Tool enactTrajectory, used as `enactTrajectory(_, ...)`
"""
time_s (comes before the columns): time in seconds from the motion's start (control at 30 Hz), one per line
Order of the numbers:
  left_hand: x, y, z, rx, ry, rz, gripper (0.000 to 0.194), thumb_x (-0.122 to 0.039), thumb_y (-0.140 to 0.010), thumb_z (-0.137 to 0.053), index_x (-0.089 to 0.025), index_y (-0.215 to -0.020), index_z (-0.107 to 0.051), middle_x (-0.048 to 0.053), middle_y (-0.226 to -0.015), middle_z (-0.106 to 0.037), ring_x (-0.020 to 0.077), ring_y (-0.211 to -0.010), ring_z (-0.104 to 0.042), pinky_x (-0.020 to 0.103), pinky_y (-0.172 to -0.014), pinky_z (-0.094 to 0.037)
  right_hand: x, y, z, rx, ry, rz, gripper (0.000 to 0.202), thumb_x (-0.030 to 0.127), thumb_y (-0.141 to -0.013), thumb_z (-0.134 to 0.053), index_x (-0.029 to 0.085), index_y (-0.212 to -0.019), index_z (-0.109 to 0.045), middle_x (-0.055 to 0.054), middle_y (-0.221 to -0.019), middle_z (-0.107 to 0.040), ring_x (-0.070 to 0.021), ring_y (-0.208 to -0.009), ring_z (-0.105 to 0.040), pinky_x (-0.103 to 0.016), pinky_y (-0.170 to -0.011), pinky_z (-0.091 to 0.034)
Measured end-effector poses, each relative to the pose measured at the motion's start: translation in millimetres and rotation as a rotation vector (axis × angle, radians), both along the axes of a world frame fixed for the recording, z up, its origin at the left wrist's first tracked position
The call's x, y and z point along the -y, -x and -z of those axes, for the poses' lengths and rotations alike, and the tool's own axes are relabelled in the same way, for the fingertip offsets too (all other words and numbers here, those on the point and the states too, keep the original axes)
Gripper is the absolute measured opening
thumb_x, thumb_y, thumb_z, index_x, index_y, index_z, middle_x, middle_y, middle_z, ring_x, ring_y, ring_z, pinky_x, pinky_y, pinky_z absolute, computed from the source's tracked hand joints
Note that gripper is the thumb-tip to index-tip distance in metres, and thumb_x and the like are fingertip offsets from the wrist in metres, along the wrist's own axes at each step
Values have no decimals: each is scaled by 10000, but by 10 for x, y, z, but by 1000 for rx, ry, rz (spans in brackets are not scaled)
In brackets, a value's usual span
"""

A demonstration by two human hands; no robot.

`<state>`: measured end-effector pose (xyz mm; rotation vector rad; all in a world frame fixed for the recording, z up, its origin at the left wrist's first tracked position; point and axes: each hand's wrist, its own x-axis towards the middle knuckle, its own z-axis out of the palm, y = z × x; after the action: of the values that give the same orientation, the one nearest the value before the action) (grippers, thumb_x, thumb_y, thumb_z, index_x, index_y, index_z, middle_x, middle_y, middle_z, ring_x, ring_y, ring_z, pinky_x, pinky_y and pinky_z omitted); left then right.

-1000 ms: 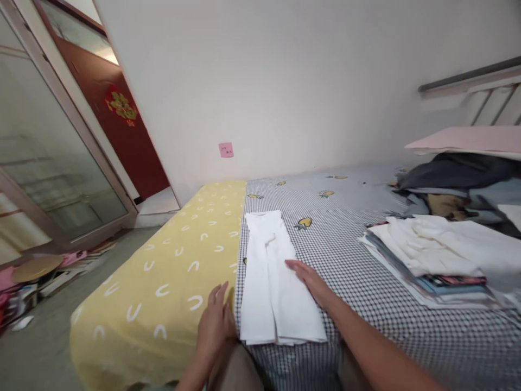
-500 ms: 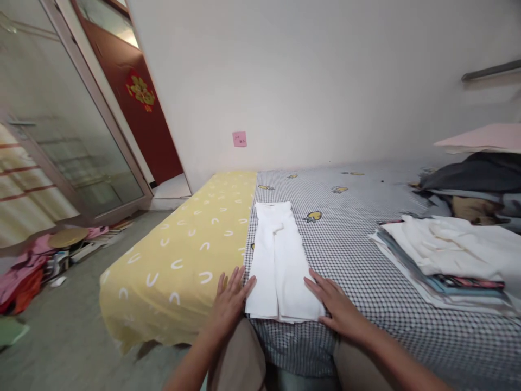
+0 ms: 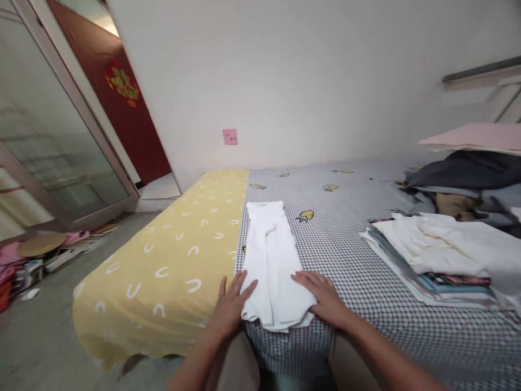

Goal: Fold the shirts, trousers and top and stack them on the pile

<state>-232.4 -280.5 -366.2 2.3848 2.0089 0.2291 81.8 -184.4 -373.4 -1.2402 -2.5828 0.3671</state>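
White trousers (image 3: 275, 255), folded into a long narrow strip with a drawstring near the middle, lie lengthwise on the checked sheet before me. Their near hem is wavy and slightly raised. My left hand (image 3: 231, 304) is at the lower left edge, fingers spread, with the thumb resting on the cloth. At the opposite edge, my right hand (image 3: 321, 297) lays its outstretched fingers over the cloth; its thumb is near the lower right corner, partly hidden. Both hands touch the fabric, pressing its sides inward.
The bed carries a checked sheet (image 3: 337, 239) and a yellow cover (image 3: 175, 260). To the right lies a stack of folded clothes (image 3: 439, 255), with a darker clothing pile (image 3: 459, 176) behind it. A pink note (image 3: 230, 137) is on the wall. Assorted items (image 3: 40, 250) lie on the floor at left.
Both hands have pressed slightly inward on the trousers. The near hem, flat before, now buckles into waves. My view has turned a little to the right.
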Motion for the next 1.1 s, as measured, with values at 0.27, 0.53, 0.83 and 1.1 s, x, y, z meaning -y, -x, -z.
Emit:
enactTrajectory(0.27, -116, -5, 43, 62, -31, -30, 561, -199, -928, -539, -465, -1416, -468, 102, -1645, -245, 332, -1514, -233, 671, -1169, -198, -13, 106, -38, -163, 61, 38, 654, 201, -749, -615, 388, -1374, -586, -41, -1631, -301, -329, -1446, -315, -561, -1146, -227)
enactTrajectory(0.53, -94, -98, -101, -35, 79, -9, 781, -64, -835, -557, -419, -1495, -337, 90, -1655, -216, 327, -1526, -192, 645, -1193, -144, -1, -504, -358, -465, 482, -106, 614, 481, -943, -461, 272, -1519, -406, -111, -1574, -405, -281, -1443, -371, -525, -1182, -268)
enactTrajectory(0.83, -116, -92, 18, -22, -40, -53, 703, -143, -858, -612, -454, -1453, -403, 91, -1652, -242, 339, -1514, -236, 616, -1192, -172, 49, -55, 16, -27, -114, -177, 709, 272, -878, -637, 381, -1525, -367, -99, -1677, -113, -330, -1534, -73, -632, -1193, -73)
enactTrajectory(1.1, -202, -203, -409, 98, -142, 135, 262, -215, -877, -616, -380, -1013, -767, 9, -1617, -331, 340, -1517, -226, 646, -1207, -31, 13, 41, -99, -345, -118, -160, 265, 458, -970, -537, 324, -1010, -762, -73, -1466, -550, -328, -1460, -341, -700, -1161, -154)
